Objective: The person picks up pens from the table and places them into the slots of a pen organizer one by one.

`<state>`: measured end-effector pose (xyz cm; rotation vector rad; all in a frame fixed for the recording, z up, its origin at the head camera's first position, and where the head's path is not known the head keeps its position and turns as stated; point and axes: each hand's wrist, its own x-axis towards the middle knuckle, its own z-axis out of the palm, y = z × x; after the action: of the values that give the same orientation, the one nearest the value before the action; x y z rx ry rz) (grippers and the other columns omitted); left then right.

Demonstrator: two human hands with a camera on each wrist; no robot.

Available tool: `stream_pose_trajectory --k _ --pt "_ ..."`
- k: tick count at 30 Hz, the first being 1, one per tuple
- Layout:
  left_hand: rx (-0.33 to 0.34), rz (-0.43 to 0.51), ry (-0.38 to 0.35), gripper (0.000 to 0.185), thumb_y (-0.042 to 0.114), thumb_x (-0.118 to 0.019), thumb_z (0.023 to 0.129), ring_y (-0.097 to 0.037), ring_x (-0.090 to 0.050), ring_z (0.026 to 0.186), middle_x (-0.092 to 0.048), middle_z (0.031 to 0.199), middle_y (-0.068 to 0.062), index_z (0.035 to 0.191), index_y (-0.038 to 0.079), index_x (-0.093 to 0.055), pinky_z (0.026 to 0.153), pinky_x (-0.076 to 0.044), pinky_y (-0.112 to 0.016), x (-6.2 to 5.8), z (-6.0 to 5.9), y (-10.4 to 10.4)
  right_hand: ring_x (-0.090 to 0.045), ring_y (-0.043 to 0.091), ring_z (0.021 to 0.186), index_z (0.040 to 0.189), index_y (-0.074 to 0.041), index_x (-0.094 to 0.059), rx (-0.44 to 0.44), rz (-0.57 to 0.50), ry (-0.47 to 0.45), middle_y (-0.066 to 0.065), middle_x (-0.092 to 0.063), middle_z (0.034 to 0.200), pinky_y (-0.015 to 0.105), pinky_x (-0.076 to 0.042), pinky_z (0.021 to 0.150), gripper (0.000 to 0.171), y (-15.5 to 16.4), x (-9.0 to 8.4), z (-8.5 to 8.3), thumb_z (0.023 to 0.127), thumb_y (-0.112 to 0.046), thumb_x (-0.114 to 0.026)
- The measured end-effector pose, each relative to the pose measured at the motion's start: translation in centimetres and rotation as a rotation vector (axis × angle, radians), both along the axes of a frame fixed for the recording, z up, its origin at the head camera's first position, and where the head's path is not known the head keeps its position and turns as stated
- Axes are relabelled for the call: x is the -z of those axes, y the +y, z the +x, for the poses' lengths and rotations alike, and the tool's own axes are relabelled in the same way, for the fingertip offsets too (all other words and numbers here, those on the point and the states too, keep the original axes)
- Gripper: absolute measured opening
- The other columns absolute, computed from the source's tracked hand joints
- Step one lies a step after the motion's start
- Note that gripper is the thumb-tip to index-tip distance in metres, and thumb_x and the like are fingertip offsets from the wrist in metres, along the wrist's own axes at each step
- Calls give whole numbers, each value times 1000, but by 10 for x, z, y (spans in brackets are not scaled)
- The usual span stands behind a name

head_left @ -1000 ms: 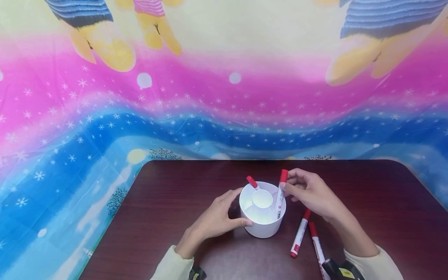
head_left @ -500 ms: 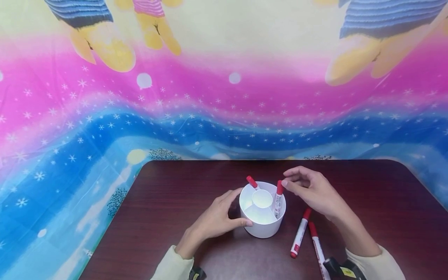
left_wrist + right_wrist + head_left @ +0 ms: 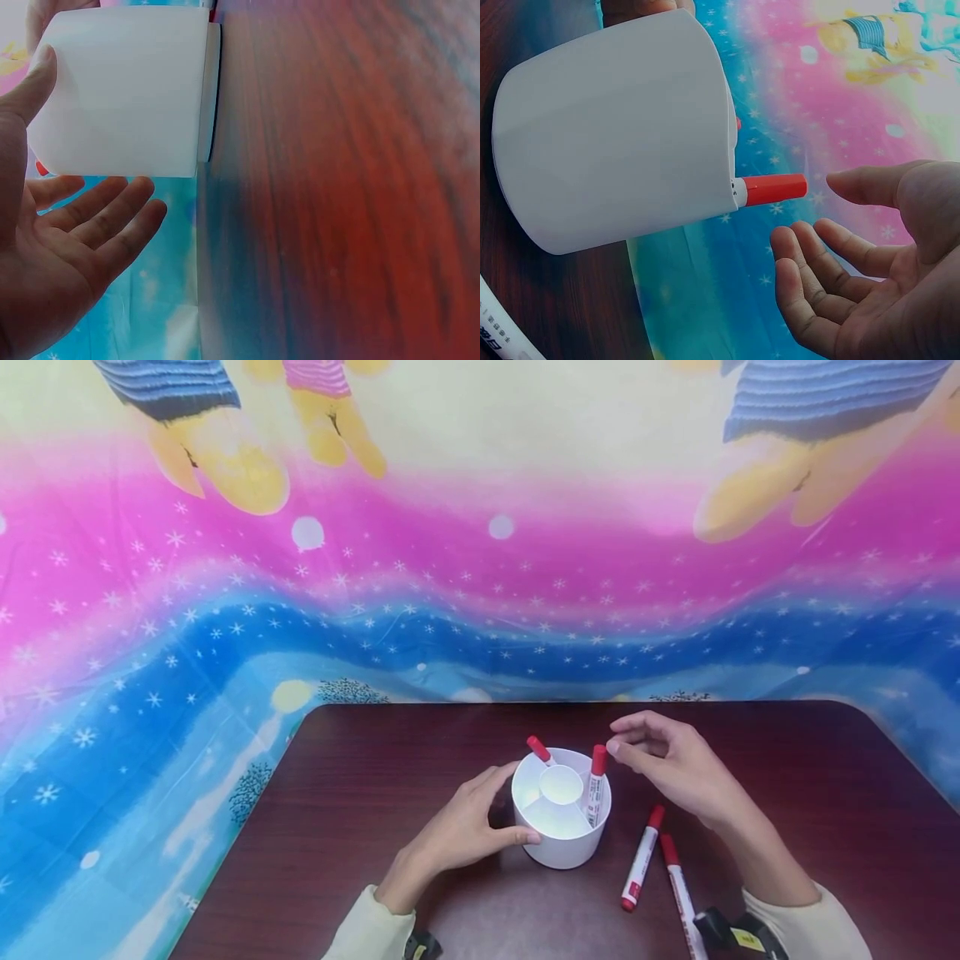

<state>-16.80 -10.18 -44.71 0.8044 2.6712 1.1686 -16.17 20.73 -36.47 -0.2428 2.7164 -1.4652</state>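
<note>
A dark reddish-brown wooden table [image 3: 375,793] with rounded corners stands against a bright cloth backdrop [image 3: 225,610] printed with pink, blue and yellow bands, white snowflakes and cartoon figures.

Toward the left, the left hand [image 3: 457,835] rests on the table with thumb and fingers spread in a loose cup around the left wall of a round white plastic holder [image 3: 558,847] divided into compartments. The thumb tip touches the holder's near side; the left wrist view shows the fingers straight and just beside the wall, not wrapped round it.

Two red-capped white markers stand in the holder: one marker [image 3: 538,750] leans at the far rim, a second marker [image 3: 597,781] is upright in the right compartment.

Just right of that cap, the right hand [image 3: 675,764] hovers with relaxed, slightly bent fingers and holds nothing; its fingertips are near the cap but apart from it.

Further right, on the table below that wrist, lie two more red-capped markers: a third marker [image 3: 641,860] and a fourth marker [image 3: 678,885] side by side, well clear of the holder.
</note>
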Motion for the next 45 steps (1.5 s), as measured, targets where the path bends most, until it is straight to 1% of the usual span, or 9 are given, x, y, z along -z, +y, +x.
stream_pose_trajectory --k 6,9,12,15,23,28,32,38,45 --pt "4 -5 -5 107 60 -88 84 -18 -54 146 -54 161 4 169 27 -33 121 -48 -53 0 0 -2 -76 31 113 140 -7 -63 2 5 -4 15 -73 126 47 -65 95 44 0 0 0 103 -29 -74" --pt "11 39 -1 114 55 -90 83 -19 -61 139 -57 157 -1 171 18 -28 116 -53 -48 -2 -1 -4 -75 31 113 139 -6 -63 0 2 5 15 -73 126 43 -65 93 44 -1 -1 -1 103 -30 -74" --pt "15 93 13 113 46 -93 82 -17 -68 126 -63 146 -1 170 16 -30 110 -58 -41 -6 -3 -7 -75 30 113 139 -5 -64 -1 0 16 16 -74 126 41 -65 92 44 0 -2 -1 104 -30 -74" --pt "13 82 28 109 47 -93 83 -17 -69 125 -63 144 -2 169 17 -32 110 -58 -41 -7 -3 -9 -75 31 113 139 -6 -63 3 3 11 16 -74 126 39 -65 91 44 0 -4 0 104 -31 -73" --pt "-12 -12 -5 106 58 -89 83 -17 -64 128 -61 146 2 168 23 -36 111 -56 -49 -5 1 -7 -75 32 114 138 -6 -64 1 -3 6 15 -75 125 43 -65 94 43 2 -5 1 104 -31 -73" --pt "1 -15 6 101 57 -88 84 -18 -58 138 -60 150 5 167 28 -38 117 -51 -54 -5 2 -5 -75 32 114 138 -6 -64 -8 -7 7 15 -74 124 30 -64 89 43 5 -5 2 104 -30 -73" --pt "11 -16 21 97 57 -88 85 -18 -55 142 -60 150 7 166 34 -39 120 -48 -56 -3 1 -3 -76 25 109 138 -4 -63 -25 -31 2 16 -74 123 22 -61 83 43 8 -1 2 104 -28 -73" --pt "8 -16 17 97 57 -88 85 -17 -55 142 -60 149 7 166 35 -39 120 -48 -55 -4 2 -3 -74 2 98 137 0 -63 -24 -71 10 19 -74 121 26 -63 83 42 19 7 5 105 -26 -72" --pt "11 -11 14 96 56 -88 85 -17 -56 141 -61 148 7 165 34 -40 120 -48 -54 -4 1 -3 -74 0 97 137 4 -61 -26 -97 -23 19 -74 120 30 -65 83 42 32 20 13 105 -22 -71"
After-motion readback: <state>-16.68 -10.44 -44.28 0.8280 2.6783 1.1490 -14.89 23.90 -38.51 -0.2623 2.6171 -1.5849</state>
